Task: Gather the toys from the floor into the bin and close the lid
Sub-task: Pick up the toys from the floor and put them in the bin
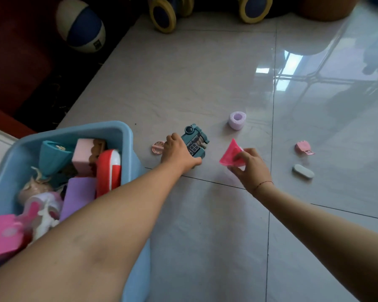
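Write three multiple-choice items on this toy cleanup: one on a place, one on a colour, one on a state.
1. Where is the blue bin?
A. left of both hands
B. right of both hands
C. between the hands

2. What colour is the cone in the right hand?
A. green
B. pink
C. yellow

3. What is the left hand doing?
A. hanging empty
B. closing the lid
C. gripping the teal toy on the floor

Answers: 1 A, the bin sits at the frame's left edge. 2 B, the cone is plainly pink. 3 C, fingers wrap the teal toy.
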The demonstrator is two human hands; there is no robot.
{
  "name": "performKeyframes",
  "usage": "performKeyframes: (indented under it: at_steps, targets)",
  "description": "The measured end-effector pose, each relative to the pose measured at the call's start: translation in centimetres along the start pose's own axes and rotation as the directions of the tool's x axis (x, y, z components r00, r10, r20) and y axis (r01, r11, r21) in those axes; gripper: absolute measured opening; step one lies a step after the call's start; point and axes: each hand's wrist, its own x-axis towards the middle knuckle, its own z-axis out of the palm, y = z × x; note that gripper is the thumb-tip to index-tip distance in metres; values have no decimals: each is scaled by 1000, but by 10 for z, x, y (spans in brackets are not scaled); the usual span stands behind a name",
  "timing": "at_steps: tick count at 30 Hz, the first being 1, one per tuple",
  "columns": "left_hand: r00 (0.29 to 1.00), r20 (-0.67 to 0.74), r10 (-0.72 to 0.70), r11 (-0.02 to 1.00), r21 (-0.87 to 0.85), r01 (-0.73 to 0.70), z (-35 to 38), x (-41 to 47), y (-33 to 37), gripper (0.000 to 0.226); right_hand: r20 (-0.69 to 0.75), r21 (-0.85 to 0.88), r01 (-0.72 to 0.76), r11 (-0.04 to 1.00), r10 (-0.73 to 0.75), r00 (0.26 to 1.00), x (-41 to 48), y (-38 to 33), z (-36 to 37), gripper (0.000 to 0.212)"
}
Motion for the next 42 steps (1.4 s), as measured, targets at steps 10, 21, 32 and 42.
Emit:
performKeyframes:
  at_steps: [10,21,32,42]
  targets:
    - [971,-226,74,949,-282,-138,-159,-125,-51,90,-151,107,262,959,-245,958,-50,-154,-81,21]
    - [977,-84,-196,937,-311,161,-202,-171,-230,95,231,169,445,879,-475,849,-128,-288,-46,21]
    - [993,96,-75,978,204,55,-212,-108,-267,103,406,58,419,906,-405,819,-129,-283,0,32]
    - [999,-12,43,914,-403,-44,-217,-97,-243,37,407,133,438,889,-452,794,-119,-282,20,52]
